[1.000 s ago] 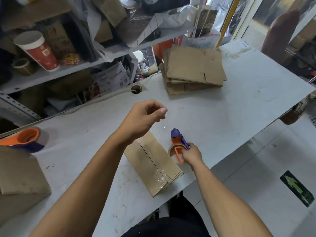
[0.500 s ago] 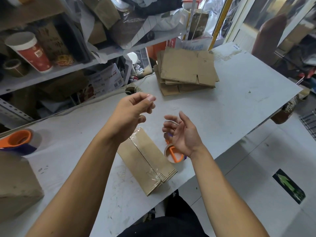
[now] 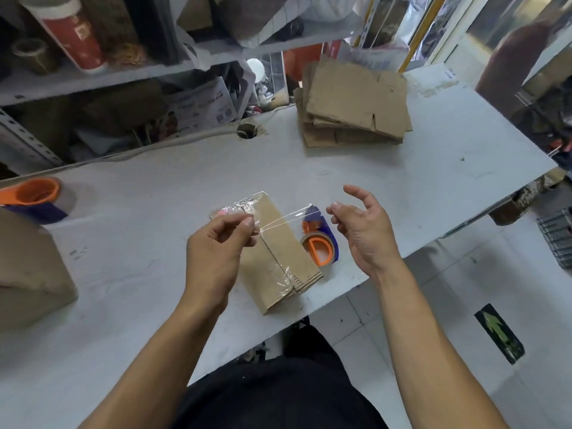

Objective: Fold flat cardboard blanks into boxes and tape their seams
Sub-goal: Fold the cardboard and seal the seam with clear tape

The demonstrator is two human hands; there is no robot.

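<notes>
- A folded cardboard box (image 3: 280, 255) lies at the frame's centre on the white table (image 3: 433, 181), its seam taped.
- My left hand (image 3: 216, 252) pinches a clear tape strip (image 3: 278, 219) above it.
- My right hand (image 3: 362, 230) hovers with fingers loosely spread, holding nothing, over the orange tape dispenser (image 3: 318, 243).
- Flat blanks (image 3: 353, 103) are stacked at upper right.

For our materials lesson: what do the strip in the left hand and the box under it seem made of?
Strip: thin clear glossy plastic tape; the box shows through it.
Box: matte brown corrugated cardboard, probably; layered edges show at its near end.
</notes>
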